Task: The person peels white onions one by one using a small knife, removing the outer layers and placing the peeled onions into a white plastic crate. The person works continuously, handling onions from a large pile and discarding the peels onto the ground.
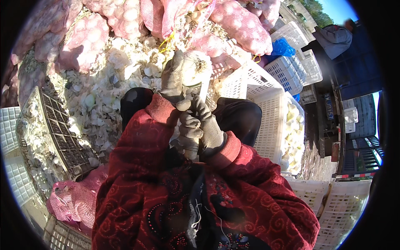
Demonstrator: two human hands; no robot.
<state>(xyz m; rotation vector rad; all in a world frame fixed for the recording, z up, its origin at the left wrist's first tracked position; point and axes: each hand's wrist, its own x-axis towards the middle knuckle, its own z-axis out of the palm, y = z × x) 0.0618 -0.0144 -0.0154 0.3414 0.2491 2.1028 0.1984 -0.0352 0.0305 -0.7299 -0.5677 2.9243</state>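
Note:
Both my hands wear dirty grey work gloves. My left hand (172, 78) holds a large pale onion (196, 68), with its root end turned up and to the right. My right hand (201, 128) is closed in front of my body, just below the onion. A knife blade (204, 89) rises from it beside the onion; the handle is hidden in the fingers. Dry onion skins (103, 72) lie heaped in front of my knees. Peeled onions (292, 125) fill a white plastic crate on the right.
Pink mesh sacks of onions (240, 26) are piled ahead. A tilted dark crate (59, 125) stands left, by an empty-looking pink mesh sack (75, 200). An open white crate (268, 115) is beside my right knee. Another person (332, 40) and a truck (353, 75) are at the far right.

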